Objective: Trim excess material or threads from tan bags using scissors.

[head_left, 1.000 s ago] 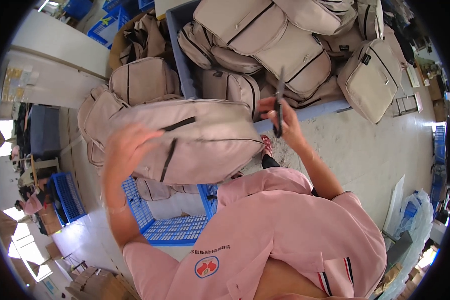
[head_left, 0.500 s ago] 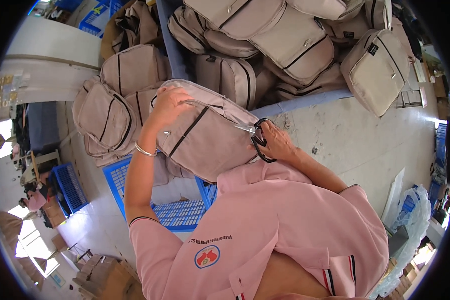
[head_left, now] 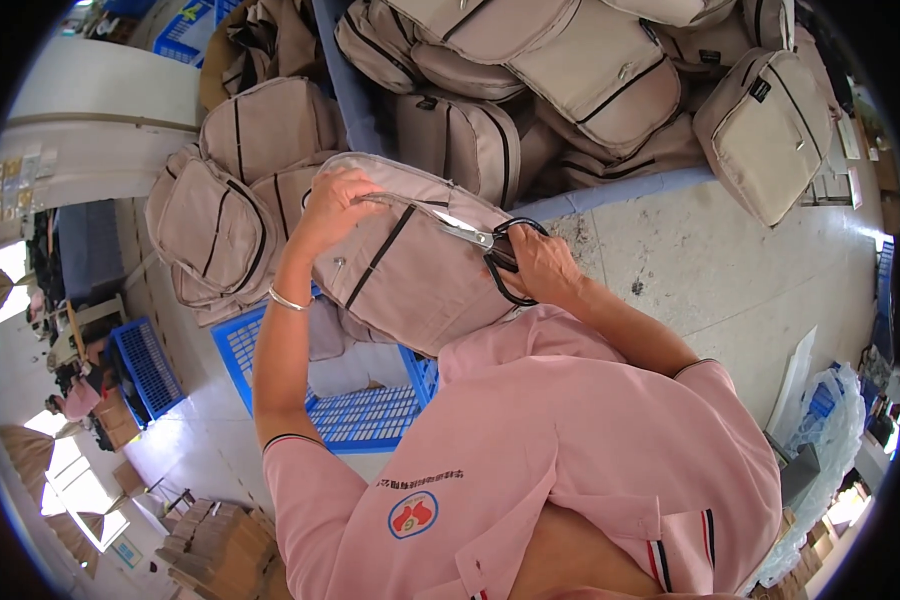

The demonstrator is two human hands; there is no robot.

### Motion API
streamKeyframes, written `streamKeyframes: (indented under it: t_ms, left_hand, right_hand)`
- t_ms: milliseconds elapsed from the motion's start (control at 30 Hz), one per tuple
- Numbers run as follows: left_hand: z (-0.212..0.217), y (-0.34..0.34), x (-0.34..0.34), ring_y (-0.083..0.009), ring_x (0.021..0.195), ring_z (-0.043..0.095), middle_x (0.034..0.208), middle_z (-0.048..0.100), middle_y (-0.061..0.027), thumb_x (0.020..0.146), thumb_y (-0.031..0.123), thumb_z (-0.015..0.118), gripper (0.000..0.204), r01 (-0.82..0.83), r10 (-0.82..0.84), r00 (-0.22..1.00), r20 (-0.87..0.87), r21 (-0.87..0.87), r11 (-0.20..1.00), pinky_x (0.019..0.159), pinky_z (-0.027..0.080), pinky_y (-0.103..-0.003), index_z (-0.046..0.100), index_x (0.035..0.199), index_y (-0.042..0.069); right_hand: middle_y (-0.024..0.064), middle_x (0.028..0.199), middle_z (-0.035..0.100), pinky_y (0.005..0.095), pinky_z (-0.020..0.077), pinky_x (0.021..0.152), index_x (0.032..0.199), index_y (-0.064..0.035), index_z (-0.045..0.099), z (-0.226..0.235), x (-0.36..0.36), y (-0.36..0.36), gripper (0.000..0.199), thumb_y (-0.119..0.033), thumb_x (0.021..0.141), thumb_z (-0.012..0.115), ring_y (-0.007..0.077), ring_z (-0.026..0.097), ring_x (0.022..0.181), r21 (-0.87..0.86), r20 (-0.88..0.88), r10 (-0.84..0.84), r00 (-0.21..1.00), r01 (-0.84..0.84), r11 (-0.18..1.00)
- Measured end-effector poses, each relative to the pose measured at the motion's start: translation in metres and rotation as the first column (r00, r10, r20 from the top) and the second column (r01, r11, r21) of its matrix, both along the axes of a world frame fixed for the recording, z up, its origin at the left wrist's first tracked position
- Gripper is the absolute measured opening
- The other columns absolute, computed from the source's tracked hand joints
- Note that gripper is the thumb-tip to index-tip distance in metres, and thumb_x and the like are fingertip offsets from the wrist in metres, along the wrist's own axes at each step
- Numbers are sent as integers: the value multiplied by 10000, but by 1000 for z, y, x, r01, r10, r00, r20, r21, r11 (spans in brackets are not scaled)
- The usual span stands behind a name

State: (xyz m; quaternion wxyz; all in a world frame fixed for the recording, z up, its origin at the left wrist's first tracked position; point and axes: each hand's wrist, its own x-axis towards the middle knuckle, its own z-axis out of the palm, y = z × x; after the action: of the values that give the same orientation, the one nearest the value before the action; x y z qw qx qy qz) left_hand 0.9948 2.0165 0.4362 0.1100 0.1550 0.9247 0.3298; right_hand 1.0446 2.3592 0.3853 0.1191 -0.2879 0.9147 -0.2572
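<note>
A beige-pink backpack [head_left: 425, 270] with a dark strip across its front lies tilted before me. My left hand [head_left: 338, 208] pinches the fabric along its upper edge. In my right hand [head_left: 542, 262] is a pair of black-handled scissors [head_left: 482, 240], fingers through the handle loops. Their blades point left and lie along the bag's upper seam, a little apart from my left fingers. Whether the blades are spread is hard to make out.
A large blue-sided bin [head_left: 620, 193] full of similar bags stands ahead. More bags [head_left: 215, 230] are piled at the left. Below them sits a blue plastic crate [head_left: 365, 415]. Another blue crate [head_left: 148, 365] is on the floor farther left.
The scissors have moved left and slightly up along the bag's seam, with my right hand following. My left hand keeps its grip on the edge. The view has shifted slightly.
</note>
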Motion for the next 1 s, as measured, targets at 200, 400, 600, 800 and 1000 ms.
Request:
streamKeyframes:
  t_ms: [200,400,600,800,1000]
  left_hand:
    - [-4,0,-4,-239,804,556,802,639,-52,725,197,775,221,48,-48,999,7,54,997,818,427,-358,727,875,42]
    - [0,-2,-6,-250,798,570,813,640,-76,703,163,790,250,61,-60,998,25,-47,997,766,456,-332,737,913,38]
    - [-29,-30,-17,-122,823,590,932,658,-16,839,177,743,239,-291,281,956,78,315,903,779,466,-253,715,992,-4]
    - [-39,-58,-15,-97,845,606,931,673,-28,836,216,749,335,-695,390,655,647,313,648,748,473,-229,699,1094,8]
    - [67,-32,64,-83,681,562,774,640,36,807,155,743,117,-396,352,903,245,162,904,605,422,-229,700,838,51]
  right_hand:
    - [199,857,649,467,533,635,970,3,509,-13,7,-3,502,-425,819,723,384,667,734,20,32,-11,999,10,1000]
    - [197,778,628,471,503,626,924,-27,516,-16,7,-1,412,-374,835,720,397,640,716,-92,78,-176,981,183,979]
    - [182,788,617,468,481,635,932,-34,511,-42,10,-1,406,-368,839,723,402,623,737,-141,83,-188,979,198,970]
    - [195,819,624,488,474,653,904,-40,518,-50,10,-2,421,-417,856,700,417,614,756,-153,95,-158,983,172,973]
    - [192,783,625,476,472,620,910,-12,542,-22,14,23,458,-407,816,755,427,605,697,-366,186,-11,982,80,927]
